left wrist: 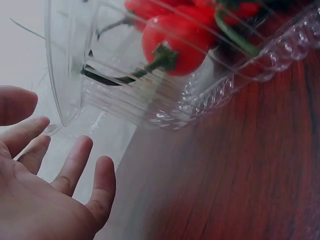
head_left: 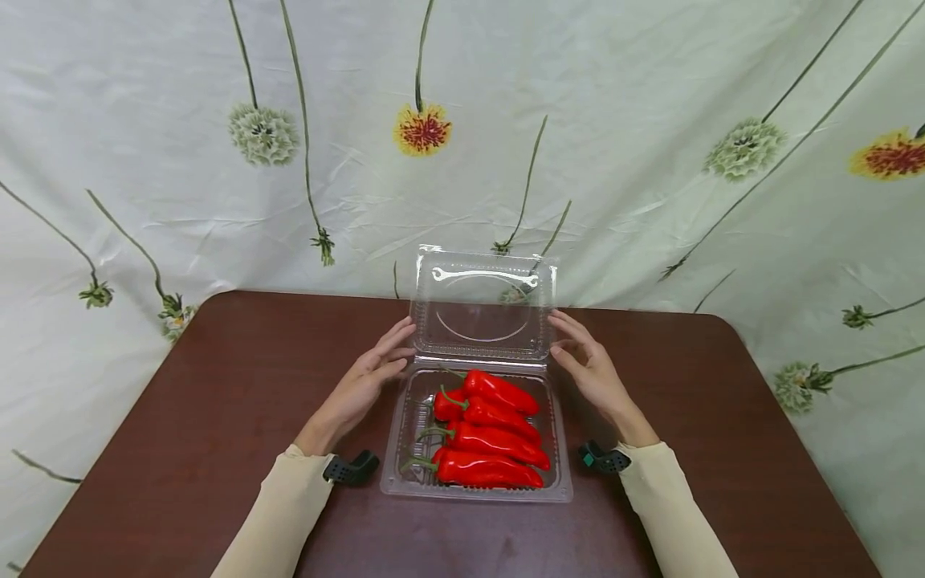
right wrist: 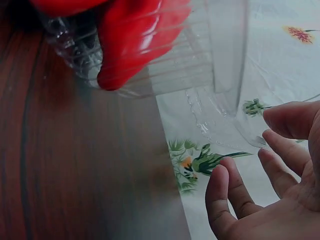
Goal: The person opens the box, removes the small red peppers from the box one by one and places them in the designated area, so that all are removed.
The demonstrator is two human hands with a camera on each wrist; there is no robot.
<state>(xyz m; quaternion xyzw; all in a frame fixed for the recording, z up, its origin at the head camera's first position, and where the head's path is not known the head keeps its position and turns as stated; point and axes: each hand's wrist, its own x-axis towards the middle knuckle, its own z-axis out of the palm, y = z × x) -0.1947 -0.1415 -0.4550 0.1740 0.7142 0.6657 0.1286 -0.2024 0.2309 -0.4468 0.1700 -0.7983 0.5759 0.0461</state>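
A clear plastic clamshell container point(head_left: 473, 494) sits on the table with several red peppers point(head_left: 486, 468) lying in its base, green stems pointing left. Its hinged lid point(head_left: 480, 309) is raised at the far side, leaning back. My left hand point(head_left: 356, 391) is at the lid's left edge, fingertips close to or touching it. On the opposite edge, my right hand point(head_left: 594, 380) does likewise with loosely bent fingers. In the left wrist view, the spread fingers of the left hand point(left wrist: 50, 190) are beside the clear plastic. The right wrist view shows the right hand point(right wrist: 280, 190) similarly, near the rim.
The dark reddish-brown table point(head_left: 209, 417) has rounded far corners. Behind it hangs a pale cloth point(head_left: 614, 120) printed with flowers, near the raised lid. A dark band point(head_left: 352, 468) is on the left wrist, and another dark band point(head_left: 605, 458) on the right.
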